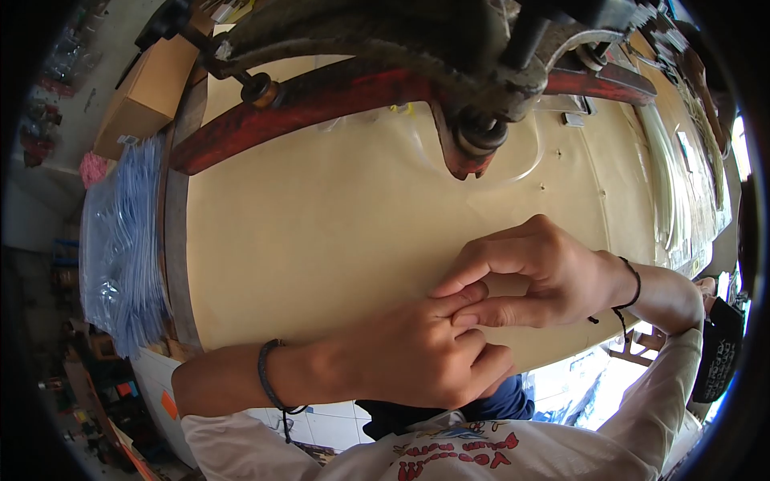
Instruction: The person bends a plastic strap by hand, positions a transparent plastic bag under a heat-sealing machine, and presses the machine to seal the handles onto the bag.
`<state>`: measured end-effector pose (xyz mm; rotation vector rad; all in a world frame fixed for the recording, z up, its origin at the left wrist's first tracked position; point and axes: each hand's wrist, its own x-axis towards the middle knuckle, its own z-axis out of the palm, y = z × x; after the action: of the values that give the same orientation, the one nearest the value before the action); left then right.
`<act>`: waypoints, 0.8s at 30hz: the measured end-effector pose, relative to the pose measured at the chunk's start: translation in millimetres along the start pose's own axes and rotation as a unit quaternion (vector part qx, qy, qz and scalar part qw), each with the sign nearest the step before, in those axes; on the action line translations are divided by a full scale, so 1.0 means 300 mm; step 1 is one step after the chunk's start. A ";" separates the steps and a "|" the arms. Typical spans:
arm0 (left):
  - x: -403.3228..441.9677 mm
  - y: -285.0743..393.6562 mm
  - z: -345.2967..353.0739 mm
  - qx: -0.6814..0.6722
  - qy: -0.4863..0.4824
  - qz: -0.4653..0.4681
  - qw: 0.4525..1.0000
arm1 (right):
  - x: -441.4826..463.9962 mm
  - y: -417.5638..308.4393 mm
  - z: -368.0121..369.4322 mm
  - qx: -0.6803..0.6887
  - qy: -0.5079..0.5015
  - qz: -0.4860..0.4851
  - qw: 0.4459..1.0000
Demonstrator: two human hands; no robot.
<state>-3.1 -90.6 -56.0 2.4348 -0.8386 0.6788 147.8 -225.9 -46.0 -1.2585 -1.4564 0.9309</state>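
Read on white shirt [561,453], in red print [459,463], upside down in head view: "Yooo…!!!", with uncounted run of o's. Found second red line [507,441] beside it; could not decipher. Saw white lettering [719,362] on black item [709,390] at far right; could not read.

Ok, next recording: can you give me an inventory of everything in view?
Sheet: one, tan, centre
Curved bar: apparently one, worn red, across the top
Metal machine part: one assembly, dark grey, top centre
Cardboard box: one, brown, upper left
Plastic sleeves: one stack, clear bluish, left
Bundle: one, pink, left
Strips: many, whitish, right
Lettered item: one, black, far right
Edge clutter: uncountable, mixed, both sides
Shirt: one, white with red lettering, bottom
Wristbands: two, dark, one per wrist
Hands: two, bare, left and right touching, lower centre
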 end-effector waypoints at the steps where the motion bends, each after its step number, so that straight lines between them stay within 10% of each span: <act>1: 0.004 0.005 -0.002 -0.047 0.010 -0.021 0.999 | -0.001 -0.005 -0.005 -0.004 -0.011 0.017 1.000; 9: 0.016 0.025 -0.056 -0.245 -0.025 -0.118 0.962 | 0.003 -0.011 -0.002 0.003 -0.003 0.038 0.999; 24: 0.028 0.022 -0.056 -0.191 0.058 -0.036 0.979 | 0.005 -0.043 -0.023 0.081 0.011 0.095 0.992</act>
<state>-6.6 -89.3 -36.5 2.0512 -0.7518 0.5665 151.2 -227.1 -31.9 -1.2971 -1.2327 1.1341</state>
